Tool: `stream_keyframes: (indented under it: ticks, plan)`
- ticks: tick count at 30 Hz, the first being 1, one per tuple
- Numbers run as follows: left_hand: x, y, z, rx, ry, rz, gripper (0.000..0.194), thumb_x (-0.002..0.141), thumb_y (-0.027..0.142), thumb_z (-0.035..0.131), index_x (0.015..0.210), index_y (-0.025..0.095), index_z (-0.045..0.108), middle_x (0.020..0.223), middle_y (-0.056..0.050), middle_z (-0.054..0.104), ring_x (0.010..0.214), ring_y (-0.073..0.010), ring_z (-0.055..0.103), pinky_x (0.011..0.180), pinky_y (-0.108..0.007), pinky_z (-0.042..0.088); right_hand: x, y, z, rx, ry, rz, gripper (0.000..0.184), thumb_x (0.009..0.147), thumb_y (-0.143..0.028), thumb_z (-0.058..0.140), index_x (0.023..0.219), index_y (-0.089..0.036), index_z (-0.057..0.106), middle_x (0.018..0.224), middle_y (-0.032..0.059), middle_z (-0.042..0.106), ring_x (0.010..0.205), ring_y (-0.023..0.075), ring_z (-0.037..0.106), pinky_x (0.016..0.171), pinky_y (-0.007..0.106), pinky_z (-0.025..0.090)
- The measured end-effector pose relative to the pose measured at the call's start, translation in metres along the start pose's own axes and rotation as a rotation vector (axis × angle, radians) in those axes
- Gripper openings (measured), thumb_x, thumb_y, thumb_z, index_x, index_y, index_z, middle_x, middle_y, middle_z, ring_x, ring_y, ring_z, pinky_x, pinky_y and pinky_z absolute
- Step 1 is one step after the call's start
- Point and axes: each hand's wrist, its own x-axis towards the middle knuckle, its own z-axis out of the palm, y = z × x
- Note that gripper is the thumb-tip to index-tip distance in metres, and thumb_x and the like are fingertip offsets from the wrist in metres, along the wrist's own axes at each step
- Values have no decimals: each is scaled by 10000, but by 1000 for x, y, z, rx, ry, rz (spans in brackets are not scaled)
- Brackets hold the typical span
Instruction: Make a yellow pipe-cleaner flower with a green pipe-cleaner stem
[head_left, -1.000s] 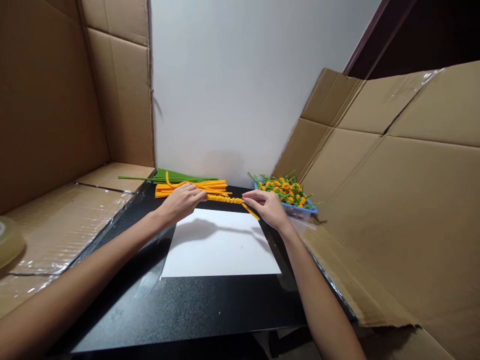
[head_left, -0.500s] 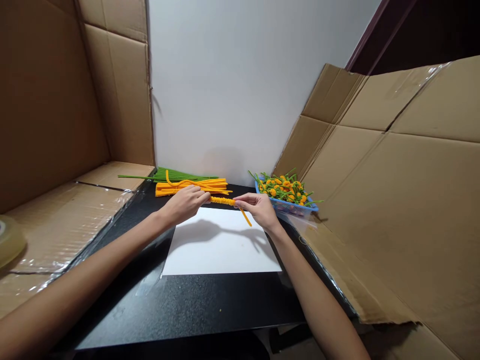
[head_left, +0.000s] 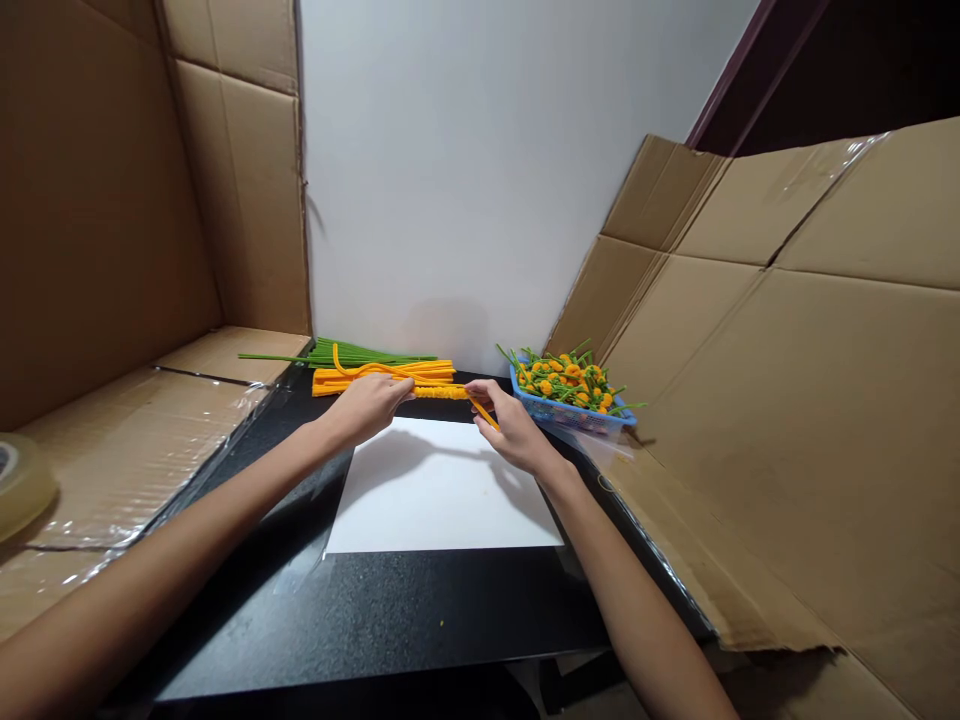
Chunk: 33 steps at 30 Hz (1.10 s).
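Note:
My left hand (head_left: 375,405) pinches one end of an orange-yellow pipe cleaner coil (head_left: 441,392), held level above the far edge of a white sheet of paper (head_left: 442,500). At the coil's other end is my right hand (head_left: 514,425), its fingers bent around the loose straight tail, which slants down toward the thumb. Whether the coil is wound around a core is hidden. Just behind my left hand lies a bundle of orange-yellow pipe cleaners (head_left: 435,370), with green pipe cleaners (head_left: 345,352) beyond it.
A blue basket (head_left: 600,418) of orange-and-green pipe cleaner flowers stands at the back right. Cardboard panels (head_left: 825,400) rise on both sides of the black table (head_left: 375,620). A tape roll (head_left: 26,485) sits at the far left. The wall closes off the back.
The tail has swung from hanging below the right hand to lying between its fingers and thumb. My right hand has turned and its fingers have opened somewhat; the coil is slightly higher.

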Motion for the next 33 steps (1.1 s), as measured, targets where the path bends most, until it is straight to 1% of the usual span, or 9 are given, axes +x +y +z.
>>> stream_keyframes:
  ticks: [4, 8, 13, 17, 21, 24, 27, 30, 33]
  plan:
    - [-1, -2, 0, -34, -52, 15, 232, 971, 191, 411, 780, 176, 541, 655, -47, 593, 573, -178, 520, 510, -284, 238, -1, 7, -4, -78, 35, -33, 231, 933, -139, 505, 1157, -191, 520, 1123, 93, 675, 1053, 187, 669, 922, 331, 531]
    - [-1, -4, -3, -71, -123, 63, 192, 946, 150, 414, 818, 171, 556, 682, -45, 612, 584, -171, 533, 517, -279, 263, -2, 13, -15, -316, 77, -148, 55, 925, -204, 590, 973, -193, 613, 879, 47, 732, 749, 173, 704, 680, 258, 510]
    - [-1, -1, -9, -38, -269, 85, 201, 887, 63, 422, 911, 164, 595, 752, -73, 651, 652, -196, 580, 554, -286, 291, -1, 11, -14, -445, 52, -280, 112, 922, -199, 592, 840, -176, 665, 785, 55, 723, 696, 167, 659, 659, 259, 443]
    - [0, 3, -14, -20, -277, 175, 214, 892, 47, 431, 948, 166, 599, 797, -68, 653, 726, -209, 602, 613, -300, 346, 1, 11, -12, -145, 42, -92, 125, 872, -270, 660, 791, -178, 683, 713, 31, 702, 602, 139, 609, 604, 249, 429]
    - [2, 8, -18, 13, -107, 268, 193, 921, 54, 421, 915, 155, 585, 799, -59, 633, 764, -203, 571, 695, -311, 378, 3, 19, -16, 470, 64, 265, 295, 744, -431, 758, 715, -160, 644, 596, 27, 658, 524, 153, 613, 531, 252, 461]
    - [3, 18, -16, 59, 69, 169, 217, 946, 73, 397, 862, 150, 582, 731, -53, 610, 717, -197, 524, 704, -312, 371, 7, 24, -8, 582, 116, 341, 446, 738, -599, 696, 752, -164, 601, 565, 24, 635, 461, 141, 594, 468, 236, 441]
    - [4, 27, -12, 111, 121, -64, 232, 976, 158, 404, 824, 153, 580, 693, -62, 605, 701, -211, 516, 685, -323, 355, 11, 23, 7, 534, 202, 334, 530, 807, -693, 547, 779, -165, 582, 597, 50, 648, 481, 137, 612, 463, 221, 434]
    - [4, 30, -11, 157, 81, -206, 229, 969, 166, 401, 835, 154, 586, 693, -83, 624, 678, -228, 523, 642, -335, 324, 12, 15, 17, 416, 247, 315, 502, 874, -640, 489, 818, -156, 612, 659, 77, 675, 535, 157, 642, 508, 244, 463]
    - [4, 27, -15, 175, 45, -193, 195, 915, 84, 420, 851, 154, 591, 679, -79, 636, 653, -233, 528, 632, -340, 310, 7, 3, 13, 222, 301, 271, 332, 903, -469, 546, 844, -163, 660, 710, 76, 676, 603, 171, 632, 604, 278, 464]
